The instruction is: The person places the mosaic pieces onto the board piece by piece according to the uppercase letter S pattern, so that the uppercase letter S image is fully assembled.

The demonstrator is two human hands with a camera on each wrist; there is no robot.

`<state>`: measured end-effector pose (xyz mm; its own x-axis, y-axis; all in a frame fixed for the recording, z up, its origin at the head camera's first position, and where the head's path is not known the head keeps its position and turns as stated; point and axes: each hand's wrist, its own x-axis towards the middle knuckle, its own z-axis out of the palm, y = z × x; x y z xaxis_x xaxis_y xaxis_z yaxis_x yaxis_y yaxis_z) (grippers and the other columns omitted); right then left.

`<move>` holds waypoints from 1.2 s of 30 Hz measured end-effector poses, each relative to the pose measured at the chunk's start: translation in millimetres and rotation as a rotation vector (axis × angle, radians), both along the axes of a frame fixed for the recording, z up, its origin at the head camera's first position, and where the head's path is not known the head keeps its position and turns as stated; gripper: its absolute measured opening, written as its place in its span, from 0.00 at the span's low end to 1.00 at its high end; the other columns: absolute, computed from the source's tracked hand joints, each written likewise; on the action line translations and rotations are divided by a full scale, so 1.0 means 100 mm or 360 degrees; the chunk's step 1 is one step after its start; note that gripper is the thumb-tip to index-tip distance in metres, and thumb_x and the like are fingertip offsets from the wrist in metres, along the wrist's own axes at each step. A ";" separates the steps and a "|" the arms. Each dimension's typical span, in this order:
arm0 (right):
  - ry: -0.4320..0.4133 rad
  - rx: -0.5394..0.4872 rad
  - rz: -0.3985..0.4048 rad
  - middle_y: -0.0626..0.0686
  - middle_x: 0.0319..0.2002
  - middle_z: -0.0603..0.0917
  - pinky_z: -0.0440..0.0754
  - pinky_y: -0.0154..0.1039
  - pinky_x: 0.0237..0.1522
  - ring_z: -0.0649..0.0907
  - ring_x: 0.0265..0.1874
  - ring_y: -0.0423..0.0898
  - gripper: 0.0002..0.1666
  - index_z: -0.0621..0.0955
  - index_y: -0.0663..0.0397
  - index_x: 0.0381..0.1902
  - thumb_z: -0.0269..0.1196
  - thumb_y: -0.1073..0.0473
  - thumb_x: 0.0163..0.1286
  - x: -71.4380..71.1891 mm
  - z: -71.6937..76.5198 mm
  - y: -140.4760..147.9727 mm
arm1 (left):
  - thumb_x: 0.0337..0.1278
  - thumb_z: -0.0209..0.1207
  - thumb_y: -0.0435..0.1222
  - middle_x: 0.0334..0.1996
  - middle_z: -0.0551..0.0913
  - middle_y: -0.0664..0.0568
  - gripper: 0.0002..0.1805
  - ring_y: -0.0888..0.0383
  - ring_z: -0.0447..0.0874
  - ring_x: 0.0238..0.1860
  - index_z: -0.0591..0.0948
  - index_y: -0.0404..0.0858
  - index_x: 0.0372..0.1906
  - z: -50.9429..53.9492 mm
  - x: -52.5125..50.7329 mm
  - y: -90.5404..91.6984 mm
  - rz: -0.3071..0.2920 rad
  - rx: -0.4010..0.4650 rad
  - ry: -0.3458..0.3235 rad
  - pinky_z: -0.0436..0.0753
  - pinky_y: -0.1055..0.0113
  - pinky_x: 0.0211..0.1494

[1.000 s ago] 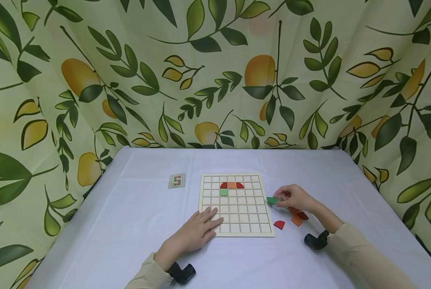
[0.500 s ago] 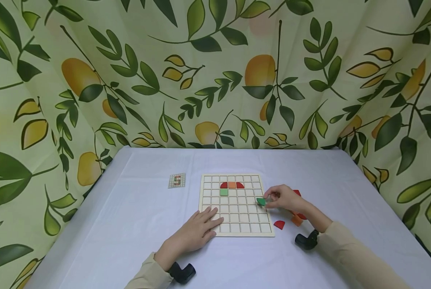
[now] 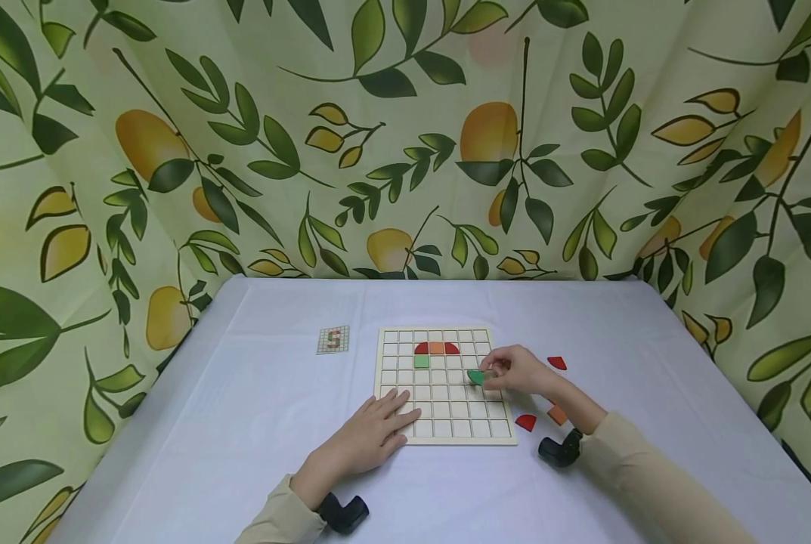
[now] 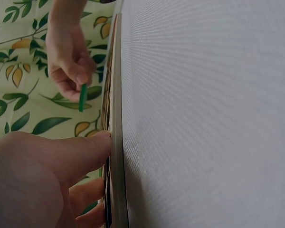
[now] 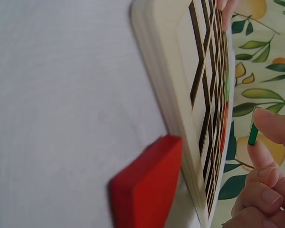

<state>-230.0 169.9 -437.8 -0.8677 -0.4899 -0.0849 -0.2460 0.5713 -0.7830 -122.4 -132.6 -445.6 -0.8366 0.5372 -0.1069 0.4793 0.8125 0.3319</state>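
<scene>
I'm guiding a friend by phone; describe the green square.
On the table lies a board. Left of its orange piece is a red one; the green square fills the cell on its near side. It alone is pale green: the green piece in the right hand is darker.

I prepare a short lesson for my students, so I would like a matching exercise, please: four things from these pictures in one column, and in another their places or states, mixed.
Things:
1. Left hand
2. Right hand
3. Small card
4. Light green square

Places or states:
A. Lies on the white cloth, left of the board in the head view
B. Sits in the grid, directly below a red piece in the head view
C. Rests on the board's near left part
D. Pinches a dark green piece

Pairs: 1-C, 2-D, 3-A, 4-B
</scene>
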 end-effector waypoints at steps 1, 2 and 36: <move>0.0002 0.0000 0.0000 0.45 0.20 0.68 0.64 0.28 0.23 0.67 0.23 0.38 0.15 0.82 0.65 0.38 0.72 0.63 0.53 0.00 0.00 -0.02 | 0.70 0.48 0.46 0.76 0.59 0.51 0.25 0.48 0.54 0.78 0.68 0.54 0.70 0.00 0.00 0.00 0.0000 -0.0001 0.0002 0.59 0.43 0.77; 0.0001 -0.0003 -0.0001 0.46 0.20 0.68 0.64 0.28 0.23 0.68 0.23 0.38 0.15 0.82 0.65 0.37 0.72 0.63 0.53 0.00 0.01 -0.03 | 0.70 0.48 0.46 0.76 0.60 0.51 0.25 0.48 0.54 0.78 0.68 0.54 0.70 0.00 0.00 0.00 0.0000 -0.0003 0.0003 0.59 0.43 0.77; -0.0044 -0.0178 -0.0016 0.42 0.16 0.68 0.68 0.28 0.25 0.66 0.18 0.36 0.15 0.83 0.67 0.36 0.72 0.65 0.51 0.01 -0.03 -0.64 | 0.70 0.48 0.47 0.76 0.60 0.52 0.25 0.49 0.54 0.78 0.68 0.55 0.70 0.01 0.00 0.00 0.0006 -0.0018 -0.0006 0.59 0.43 0.77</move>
